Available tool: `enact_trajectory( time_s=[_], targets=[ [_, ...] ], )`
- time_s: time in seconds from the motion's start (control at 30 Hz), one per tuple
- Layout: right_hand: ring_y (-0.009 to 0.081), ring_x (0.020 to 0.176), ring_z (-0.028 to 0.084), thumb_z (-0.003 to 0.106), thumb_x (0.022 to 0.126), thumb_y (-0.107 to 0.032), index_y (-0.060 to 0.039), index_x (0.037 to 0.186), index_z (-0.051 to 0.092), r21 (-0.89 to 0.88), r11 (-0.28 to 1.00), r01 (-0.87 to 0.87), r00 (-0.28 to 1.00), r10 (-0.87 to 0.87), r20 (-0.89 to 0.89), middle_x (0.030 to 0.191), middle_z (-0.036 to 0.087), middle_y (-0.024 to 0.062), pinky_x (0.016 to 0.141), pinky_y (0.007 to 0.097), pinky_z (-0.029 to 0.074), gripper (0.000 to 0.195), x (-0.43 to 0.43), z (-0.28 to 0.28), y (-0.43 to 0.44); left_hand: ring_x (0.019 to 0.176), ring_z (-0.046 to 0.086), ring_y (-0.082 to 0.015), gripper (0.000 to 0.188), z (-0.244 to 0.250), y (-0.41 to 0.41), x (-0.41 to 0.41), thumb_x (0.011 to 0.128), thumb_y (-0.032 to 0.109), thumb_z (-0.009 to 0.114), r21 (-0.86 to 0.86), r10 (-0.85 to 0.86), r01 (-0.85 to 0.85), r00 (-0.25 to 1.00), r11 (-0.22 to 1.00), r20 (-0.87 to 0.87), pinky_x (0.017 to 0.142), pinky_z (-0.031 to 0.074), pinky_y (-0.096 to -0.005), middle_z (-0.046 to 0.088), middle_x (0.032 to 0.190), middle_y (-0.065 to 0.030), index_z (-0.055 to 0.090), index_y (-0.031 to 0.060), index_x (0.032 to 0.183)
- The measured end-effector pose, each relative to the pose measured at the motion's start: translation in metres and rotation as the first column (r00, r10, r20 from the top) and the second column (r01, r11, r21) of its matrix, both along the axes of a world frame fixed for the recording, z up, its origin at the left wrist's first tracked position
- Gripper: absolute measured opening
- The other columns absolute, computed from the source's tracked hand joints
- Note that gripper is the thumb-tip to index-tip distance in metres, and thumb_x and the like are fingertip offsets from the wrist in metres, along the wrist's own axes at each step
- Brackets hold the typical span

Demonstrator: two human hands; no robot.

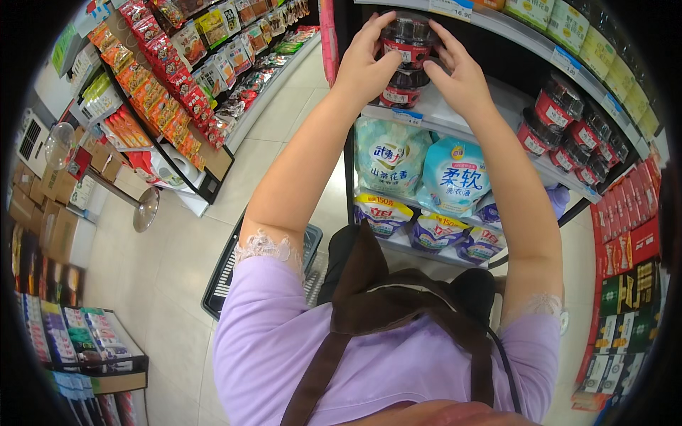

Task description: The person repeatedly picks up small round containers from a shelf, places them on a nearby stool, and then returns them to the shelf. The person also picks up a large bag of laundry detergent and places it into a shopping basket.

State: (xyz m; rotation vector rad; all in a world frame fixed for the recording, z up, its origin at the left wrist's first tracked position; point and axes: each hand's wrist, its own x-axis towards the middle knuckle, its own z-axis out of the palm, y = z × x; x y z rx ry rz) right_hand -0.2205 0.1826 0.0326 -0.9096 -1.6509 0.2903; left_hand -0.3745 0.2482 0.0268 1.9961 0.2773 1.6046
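Note:
My left hand (367, 58) and my right hand (462, 72) cup a round plastic tub (407, 47) with a dark clear lid and a red label. My left thumb presses on its front, and my right fingers rest along its other side. The tub sits on top of a similar lower tub (400, 96), stacked at the left end of a light grey shelf (450, 112). Farther right on this shelf stand several more such tubs (557, 109), some of them stacked. A price tag (407, 117) is fixed to the shelf edge below my hands.
Laundry detergent pouches (394, 157) fill the level below, with smaller pouches (434, 231) at the bottom. Overhead, a shelf edge (511, 29) carries green and white packs. A black shopping basket (226, 271) is on the floor by my left side. Snack racks (213, 53) stand across the aisle.

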Motion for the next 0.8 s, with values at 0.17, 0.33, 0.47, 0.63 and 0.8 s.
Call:
enact_trajectory(
  time_s=[0.17, 0.33, 0.47, 0.63, 0.8],
  targets=[
    [0.0285, 0.123, 0.037, 0.056, 0.075, -0.011, -0.0119, 0.127, 0.041, 0.184, 0.952, 0.244, 0.957, -0.267, 0.113, 0.132, 0.037, 0.0199, 0.096, 0.0320, 0.034, 0.055, 0.005, -0.014, -0.009, 0.128, 0.027, -0.0293, 0.061, -0.019, -0.015, -0.003, 0.072, 0.003, 0.054, 0.092, 0.088, -0.092, 0.995, 0.991, 0.051, 0.102, 0.025, -0.0354, 0.025, 0.136, -0.0242, 0.032, 0.0021, 0.129],
    [0.0278, 0.124, 0.035, 0.054, 0.076, -0.003, -0.0072, 0.126, 0.041, 0.159, 0.975, 0.157, 0.983, -0.170, 0.070, 0.134, 0.035, 0.0182, 0.099, 0.0358, 0.031, 0.052, -0.004, -0.028, -0.066, 0.118, 0.040, -0.0298, 0.047, -0.017, -0.089, -0.024, 0.070, 0.006, 0.054, 0.178, -0.196, 0.182, 0.978, 0.967, 0.065, 0.098, 0.029, -0.0360, 0.043, 0.125, -0.0198, 0.048, 0.0019, 0.116],
    [0.0263, 0.123, 0.036, 0.051, 0.078, 0.001, -0.0036, 0.123, 0.043, 0.018, 0.995, 0.100, 0.995, -0.100, 0.005, 0.133, 0.037, 0.0163, 0.098, 0.0364, 0.033, 0.047, -0.001, -0.043, -0.105, 0.109, 0.048, -0.0293, 0.038, 0.011, -0.144, -0.053, 0.076, 0.015, 0.054, 0.208, -0.521, 0.509, 0.854, 0.835, 0.002, 0.092, 0.037, -0.0397, 0.047, 0.119, -0.0156, 0.051, 0.0079, 0.113],
    [0.0246, 0.122, 0.038, 0.049, 0.079, 0.002, -0.0025, 0.122, 0.044, -0.077, 0.988, 0.134, 0.988, -0.139, -0.066, 0.132, 0.038, 0.0157, 0.096, 0.0360, 0.036, 0.044, 0.013, -0.069, -0.142, 0.094, 0.054, -0.0219, 0.026, 0.031, -0.202, -0.066, 0.083, 0.019, 0.056, 0.258, -0.835, 0.794, 0.509, 0.550, 0.210, 0.079, 0.043, -0.0370, 0.056, 0.103, 0.0008, 0.056, 0.0174, 0.108],
    [0.0247, 0.121, 0.038, 0.048, 0.081, 0.003, -0.0009, 0.123, 0.041, -0.149, 0.975, 0.164, 0.975, -0.183, -0.124, 0.133, 0.036, 0.0166, 0.097, 0.0362, 0.035, 0.043, 0.031, -0.090, -0.177, 0.094, 0.052, -0.0176, 0.027, 0.036, -0.230, -0.063, 0.084, 0.017, 0.055, 0.299, -0.886, 0.843, 0.369, 0.447, 0.282, 0.080, 0.042, -0.0354, 0.054, 0.105, 0.0030, 0.053, 0.0178, 0.111]
  ],
)
